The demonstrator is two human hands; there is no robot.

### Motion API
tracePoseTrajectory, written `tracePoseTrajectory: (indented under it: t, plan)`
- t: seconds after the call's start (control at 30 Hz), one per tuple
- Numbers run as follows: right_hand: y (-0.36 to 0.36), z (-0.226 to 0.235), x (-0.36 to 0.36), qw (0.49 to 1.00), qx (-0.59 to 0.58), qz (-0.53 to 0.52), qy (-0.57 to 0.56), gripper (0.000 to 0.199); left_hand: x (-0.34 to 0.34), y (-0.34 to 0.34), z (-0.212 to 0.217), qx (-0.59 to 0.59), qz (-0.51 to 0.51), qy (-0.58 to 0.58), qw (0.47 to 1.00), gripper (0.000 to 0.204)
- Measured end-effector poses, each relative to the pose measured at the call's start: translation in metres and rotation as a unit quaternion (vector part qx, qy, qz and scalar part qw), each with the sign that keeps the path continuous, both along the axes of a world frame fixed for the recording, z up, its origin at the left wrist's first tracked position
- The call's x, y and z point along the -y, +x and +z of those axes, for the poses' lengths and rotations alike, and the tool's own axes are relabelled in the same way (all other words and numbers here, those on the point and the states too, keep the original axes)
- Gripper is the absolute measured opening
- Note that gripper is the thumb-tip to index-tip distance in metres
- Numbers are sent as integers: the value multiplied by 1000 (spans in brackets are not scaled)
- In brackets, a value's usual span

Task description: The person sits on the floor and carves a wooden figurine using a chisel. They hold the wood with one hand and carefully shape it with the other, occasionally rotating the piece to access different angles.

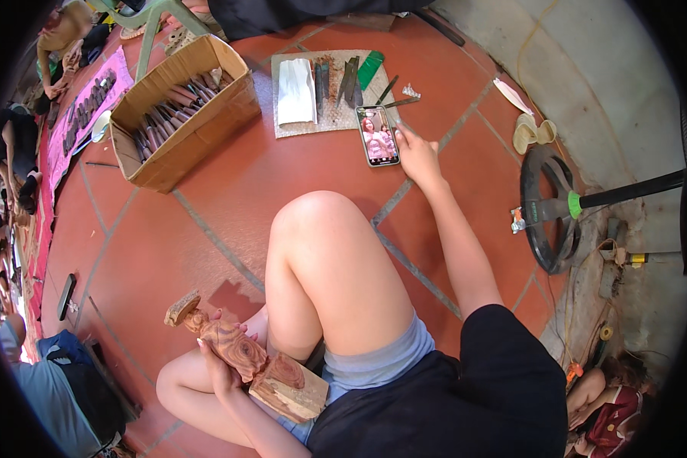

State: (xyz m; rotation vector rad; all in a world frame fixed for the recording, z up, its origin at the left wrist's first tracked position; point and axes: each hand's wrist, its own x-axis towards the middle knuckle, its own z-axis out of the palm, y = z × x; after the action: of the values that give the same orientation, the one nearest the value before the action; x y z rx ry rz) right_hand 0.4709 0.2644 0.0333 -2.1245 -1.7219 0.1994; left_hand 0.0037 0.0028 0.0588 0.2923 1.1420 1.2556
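Carved wooden figure [240,355], reddish with swirling grain and still joined to its square block base, lies tilted across the person's left thigh. Left hand [221,365] wraps around the figure's middle, fingers clenched on it. Right hand [417,155] reaches forward to the red tiled floor [206,221], fingers loose and grasping nothing, a fingertip touching the edge of a smartphone [378,136] with a lit screen. Just beyond the phone lies a woven mat [298,126] carrying carving chisels [336,80] and a folded white cloth [295,91]. A cardboard box [183,111] of more chisels sits left of the mat.
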Motion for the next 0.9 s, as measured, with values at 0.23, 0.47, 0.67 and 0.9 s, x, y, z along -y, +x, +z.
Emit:
tracePoseTrajectory:
  t: [0.23,0.47,0.67,0.9]
  plan:
    - [-25,14,47,998,12,-16,-67,35,-9,0,4,0,2,-15,1000,74]
    - [-52,47,69,997,-59,32,35,33,-5,-2,6,15,-3,-5,1000,68]
    - [-41,175,108,932,-271,-55,234,37,1,-13,-7,27,-30,23,999,62]
    - [-102,260,177,814,-486,155,278,54,9,-11,-22,53,-8,22,998,73]
